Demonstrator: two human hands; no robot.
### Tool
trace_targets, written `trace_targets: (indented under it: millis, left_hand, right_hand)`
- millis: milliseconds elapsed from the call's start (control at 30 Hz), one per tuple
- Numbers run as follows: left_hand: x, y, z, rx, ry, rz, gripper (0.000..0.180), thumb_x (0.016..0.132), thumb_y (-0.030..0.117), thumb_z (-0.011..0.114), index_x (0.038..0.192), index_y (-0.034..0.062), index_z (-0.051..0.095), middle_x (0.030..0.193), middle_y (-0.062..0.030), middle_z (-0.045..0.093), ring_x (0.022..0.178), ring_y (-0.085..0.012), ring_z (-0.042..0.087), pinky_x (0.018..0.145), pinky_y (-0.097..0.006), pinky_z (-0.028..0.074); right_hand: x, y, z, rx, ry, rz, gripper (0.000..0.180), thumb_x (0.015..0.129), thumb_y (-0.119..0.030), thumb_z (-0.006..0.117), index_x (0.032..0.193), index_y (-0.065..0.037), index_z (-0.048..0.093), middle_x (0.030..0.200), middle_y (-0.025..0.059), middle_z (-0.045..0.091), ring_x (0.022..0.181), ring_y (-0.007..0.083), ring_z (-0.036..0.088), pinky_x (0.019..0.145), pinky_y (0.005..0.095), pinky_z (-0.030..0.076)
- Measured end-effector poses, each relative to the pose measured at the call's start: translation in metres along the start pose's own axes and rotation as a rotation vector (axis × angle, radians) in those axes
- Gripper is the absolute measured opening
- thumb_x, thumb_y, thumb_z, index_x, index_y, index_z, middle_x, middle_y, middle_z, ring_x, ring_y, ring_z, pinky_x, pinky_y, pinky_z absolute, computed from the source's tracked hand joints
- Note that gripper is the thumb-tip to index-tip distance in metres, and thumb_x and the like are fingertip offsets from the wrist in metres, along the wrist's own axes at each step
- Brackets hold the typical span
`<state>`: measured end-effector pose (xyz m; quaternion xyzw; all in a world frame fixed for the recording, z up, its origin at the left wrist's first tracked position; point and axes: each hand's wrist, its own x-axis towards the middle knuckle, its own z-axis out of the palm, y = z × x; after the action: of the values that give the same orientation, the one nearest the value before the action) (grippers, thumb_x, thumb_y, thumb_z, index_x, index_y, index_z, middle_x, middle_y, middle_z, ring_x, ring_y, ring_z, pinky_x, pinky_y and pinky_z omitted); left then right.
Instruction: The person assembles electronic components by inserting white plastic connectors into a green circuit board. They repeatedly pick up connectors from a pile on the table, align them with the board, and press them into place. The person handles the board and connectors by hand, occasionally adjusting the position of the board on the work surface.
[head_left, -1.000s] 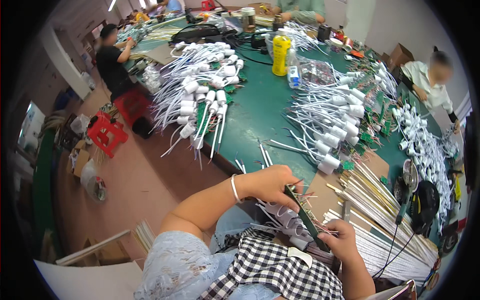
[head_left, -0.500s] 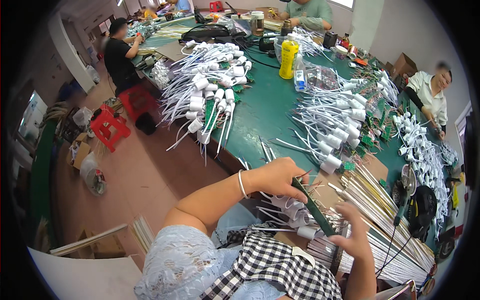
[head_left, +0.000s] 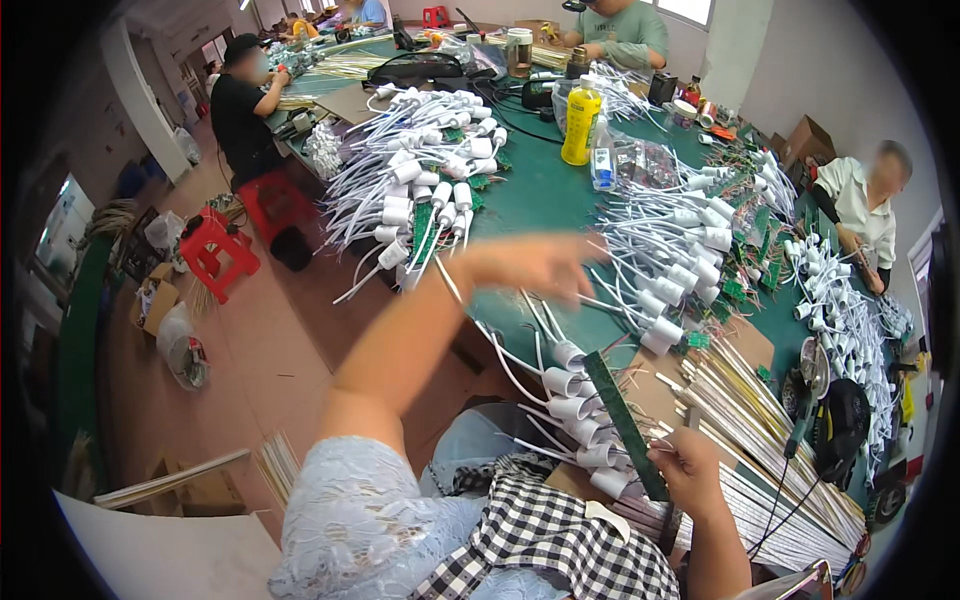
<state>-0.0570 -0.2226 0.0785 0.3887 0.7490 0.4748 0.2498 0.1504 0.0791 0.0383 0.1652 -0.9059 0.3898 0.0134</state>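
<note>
My right hand (head_left: 690, 468) pinches the lower end of a long narrow green circuit board strip (head_left: 625, 425), which tilts up and to the left. Beneath and left of the strip, a row of white cylindrical lamp holders (head_left: 568, 408) with white wires lies along the table's near edge. My left hand (head_left: 535, 268) is stretched out over the table and smeared by motion; whether it holds anything is not visible. Nearest to it is a heap of white wired lamp holders (head_left: 672, 278) with small green boards among them.
Another heap of lamp holders (head_left: 400, 190) lies left on the green table (head_left: 530, 200). A yellow bottle (head_left: 580, 125) stands beyond. Long pale strips (head_left: 770, 430) spread at right, near a black fan-like object (head_left: 848, 420). Co-workers sit around; a red stool (head_left: 220, 255) stands on the floor.
My left hand has let go of the strip's upper end and swung up and away over the table. My right hand, fingers apart before, has closed on the strip's lower end.
</note>
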Motion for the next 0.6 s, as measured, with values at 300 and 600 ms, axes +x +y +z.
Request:
trace_targets:
  millis: [300, 600]
  left_hand:
    - [-0.012, -0.067, -0.249, 0.459, 0.985, -0.692, 0.073, 0.079, 0.034, 0.065, 0.126, -0.0122, 0.034, 0.100, -0.0230, 0.064, 0.079, -0.0259, 0.068, 0.062, -0.034, 0.054]
    - [0.011, -0.100, -0.250, 0.482, 0.966, -0.445, 0.049, 0.082, 0.028, 0.063, 0.115, -0.0060, 0.051, 0.075, -0.0121, 0.065, 0.060, -0.0154, 0.062, 0.053, -0.029, 0.050]
  right_hand:
    - [0.002, -0.011, 0.005, 0.016, 0.092, 0.039, 0.007, 0.070, -0.003, 0.068, 0.074, -0.003, 0.063, 0.063, 0.0095, 0.055, 0.057, 0.0241, 0.052, 0.053, 0.0329, 0.037]
    - [0.001, -0.016, 0.006, 0.073, 0.124, 0.099, 0.006, 0.073, -0.001, 0.067, 0.076, -0.004, 0.062, 0.066, 0.0079, 0.057, 0.061, 0.0216, 0.054, 0.057, 0.0319, 0.039]
